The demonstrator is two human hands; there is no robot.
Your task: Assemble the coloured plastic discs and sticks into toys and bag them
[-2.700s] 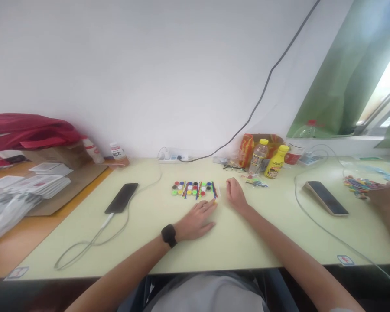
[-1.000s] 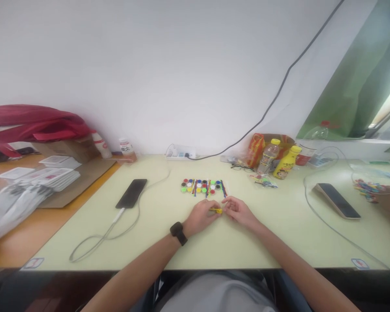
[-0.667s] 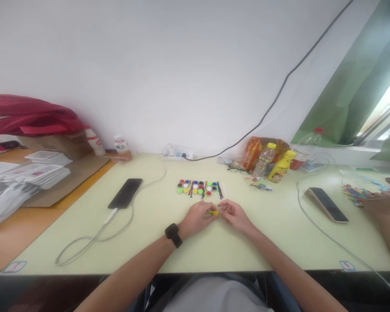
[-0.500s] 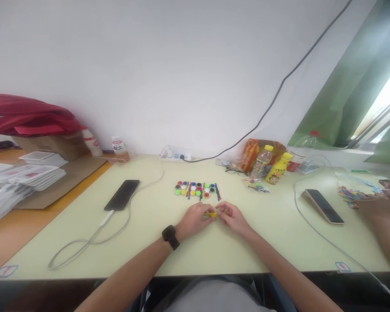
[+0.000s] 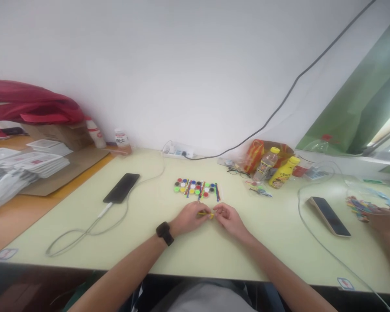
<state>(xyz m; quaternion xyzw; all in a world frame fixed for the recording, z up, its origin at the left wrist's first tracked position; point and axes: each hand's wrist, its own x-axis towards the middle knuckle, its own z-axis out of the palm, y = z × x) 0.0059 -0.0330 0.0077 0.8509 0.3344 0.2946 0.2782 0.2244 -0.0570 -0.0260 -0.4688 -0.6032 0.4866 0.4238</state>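
Observation:
My left hand (image 5: 189, 218), with a black watch at the wrist, and my right hand (image 5: 226, 219) meet over the pale green table (image 5: 169, 242). Both pinch a small yellow piece (image 5: 206, 214) between their fingertips. Just beyond them lies a flat set of coloured round caps and thin coloured sticks (image 5: 196, 188), laid out in rows.
A black phone (image 5: 121, 187) on a white cable lies to the left. A second phone (image 5: 330, 210) lies to the right. Bottles and snack bags (image 5: 273, 164) stand at the back right, a power strip (image 5: 178, 151) by the wall. Another person's hand (image 5: 381, 219) works at the far right.
My left hand lay flat near the coloured set 2.7 s ago; now both hands have come together, nearer to me, pinching the yellow piece. Over the last second they hardly move.

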